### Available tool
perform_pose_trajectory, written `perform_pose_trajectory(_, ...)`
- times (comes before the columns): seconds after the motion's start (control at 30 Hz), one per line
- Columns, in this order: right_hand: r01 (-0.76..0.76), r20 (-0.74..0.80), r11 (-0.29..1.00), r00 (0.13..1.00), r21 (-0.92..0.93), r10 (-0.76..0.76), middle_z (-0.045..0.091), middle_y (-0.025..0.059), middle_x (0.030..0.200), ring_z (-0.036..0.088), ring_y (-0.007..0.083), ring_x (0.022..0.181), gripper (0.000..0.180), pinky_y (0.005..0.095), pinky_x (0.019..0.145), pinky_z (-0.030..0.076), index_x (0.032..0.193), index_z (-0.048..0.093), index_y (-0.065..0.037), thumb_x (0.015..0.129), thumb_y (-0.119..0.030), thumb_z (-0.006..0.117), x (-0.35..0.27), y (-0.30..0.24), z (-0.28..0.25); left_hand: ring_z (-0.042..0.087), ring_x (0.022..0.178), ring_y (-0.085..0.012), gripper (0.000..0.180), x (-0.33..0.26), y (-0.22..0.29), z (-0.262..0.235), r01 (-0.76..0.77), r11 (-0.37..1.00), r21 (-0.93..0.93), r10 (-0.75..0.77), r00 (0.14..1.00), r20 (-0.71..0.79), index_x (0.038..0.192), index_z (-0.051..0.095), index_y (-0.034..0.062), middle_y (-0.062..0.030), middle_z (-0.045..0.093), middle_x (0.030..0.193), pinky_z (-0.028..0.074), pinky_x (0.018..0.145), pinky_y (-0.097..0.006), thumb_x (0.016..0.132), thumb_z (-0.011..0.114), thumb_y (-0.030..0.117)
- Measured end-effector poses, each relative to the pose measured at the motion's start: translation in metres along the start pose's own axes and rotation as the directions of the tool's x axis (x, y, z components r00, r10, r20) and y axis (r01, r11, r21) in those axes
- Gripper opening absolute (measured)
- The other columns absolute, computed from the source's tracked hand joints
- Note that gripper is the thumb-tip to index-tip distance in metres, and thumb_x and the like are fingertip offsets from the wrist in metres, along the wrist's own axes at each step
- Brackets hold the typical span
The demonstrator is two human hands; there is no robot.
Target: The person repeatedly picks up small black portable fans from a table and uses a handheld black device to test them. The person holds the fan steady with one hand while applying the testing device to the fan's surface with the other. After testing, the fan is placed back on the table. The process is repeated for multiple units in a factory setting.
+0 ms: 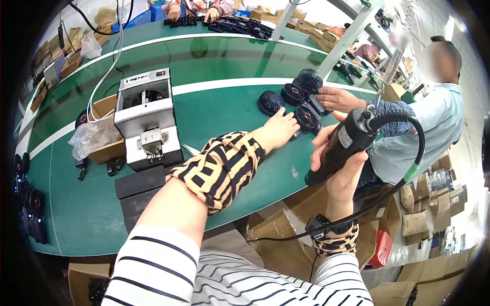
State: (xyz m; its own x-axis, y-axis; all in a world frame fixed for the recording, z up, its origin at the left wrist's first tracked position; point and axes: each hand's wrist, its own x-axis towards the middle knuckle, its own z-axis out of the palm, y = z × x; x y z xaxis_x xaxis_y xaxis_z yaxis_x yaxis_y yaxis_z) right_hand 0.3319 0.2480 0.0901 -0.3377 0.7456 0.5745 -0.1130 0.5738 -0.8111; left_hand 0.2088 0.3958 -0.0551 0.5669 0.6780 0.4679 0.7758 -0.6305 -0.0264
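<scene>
My right hand is wrapped around a black cylindrical electric screwdriver, tilted, with a black cable curving from its top end. Palm down, my left hand reaches over the green bench, its fingers apart. Its fingertips are at the left rim of a small black round fan; whether they grip it is hard to see. Several more fans lie close by, among them a round fan just beyond my fingers and another fan behind. A co-worker's hand touches the group from the right.
Left of my arm stands a white-and-grey bench fixture with dark blocks before it. A cardboard box with plastic bags sits beside it. More black fans line the far left edge. A co-worker stands at right; cartons lie below the bench.
</scene>
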Motion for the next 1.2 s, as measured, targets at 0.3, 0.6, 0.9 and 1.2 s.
perform_pose_trajectory(0.3,0.037,-0.051,0.996,0.998,-0.077,-0.041,0.056,0.0102,0.087,0.052,0.0098,0.052,0.097,0.0197,0.048,0.040,0.140,0.031,0.005,0.087,-0.076,0.036,0.000,0.016,0.002,0.052,0.100,-0.0203,0.021,-0.014,0.025,-0.056,-0.021,0.972,0.234,0.012,0.999,0.041,0.096,0.063,0.0097,-0.0015,0.060,0.097,0.039,0.083,-0.032,0.079,0.062,0.020)
perform_pose_trajectory(0.6,0.053,-0.021,0.998,0.998,0.014,-0.053,0.055,0.0084,0.088,0.049,0.0076,0.054,0.091,0.0192,0.048,0.037,0.141,0.035,0.002,0.090,-0.073,0.035,0.008,0.008,0.035,0.058,0.110,-0.0222,0.050,-0.247,0.060,-0.230,0.354,0.610,-0.709,-0.637,0.751,-0.173,0.111,0.056,0.0066,-0.0109,0.060,0.114,0.046,0.094,-0.032,0.067,0.080,0.002)
perform_pose_trajectory(0.9,0.048,0.222,0.923,0.965,0.381,-0.142,0.059,0.0095,0.094,0.053,0.0105,0.055,0.086,0.0232,0.049,0.044,0.142,0.034,-0.003,0.090,-0.071,0.036,0.045,0.000,0.177,0.060,0.101,-0.0278,0.047,-0.356,0.070,-0.232,0.670,0.492,-0.556,-0.818,0.574,-0.033,0.107,0.056,0.0051,-0.0108,0.060,0.107,0.047,0.089,-0.037,0.068,0.081,0.009)
perform_pose_trajectory(1.2,0.154,0.216,0.873,0.935,0.462,-0.279,0.059,0.0104,0.094,0.056,0.0129,0.058,0.073,0.0237,0.051,0.045,0.125,0.039,-0.003,0.091,-0.068,0.038,0.062,0.008,0.253,0.050,0.116,-0.0298,0.049,-0.345,0.071,-0.212,0.685,0.666,-0.295,-0.735,0.669,-0.107,0.113,0.062,0.0061,-0.0098,0.059,0.114,0.033,0.102,-0.044,0.072,0.078,0.025)
